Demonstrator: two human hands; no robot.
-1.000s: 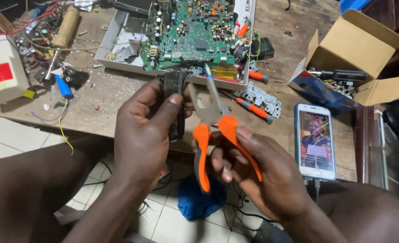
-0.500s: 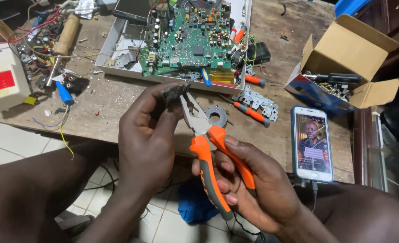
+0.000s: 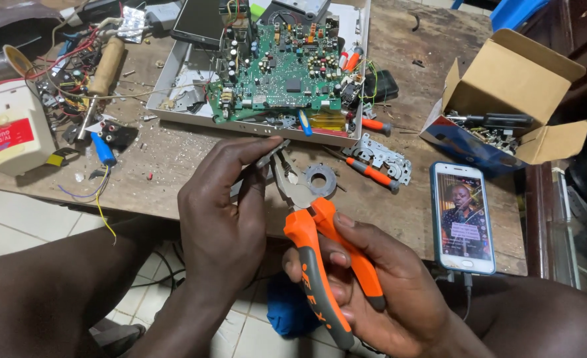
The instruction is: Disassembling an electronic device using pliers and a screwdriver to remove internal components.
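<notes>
Hands work right at the near edge of the wooden bench, over open floor, clutter crowding from 12 o'clock. Left hand pinches a small dark part between thumb and fingertips. Right hand is wrapped around the orange-handled pliers, nose biting that part. Since a second ago the pliers have tilted toward 11 o'clock and the part has dropped lower. The part is mostly hidden, so I can't tell what it is. Phone sits at 3 o'clock.
</notes>
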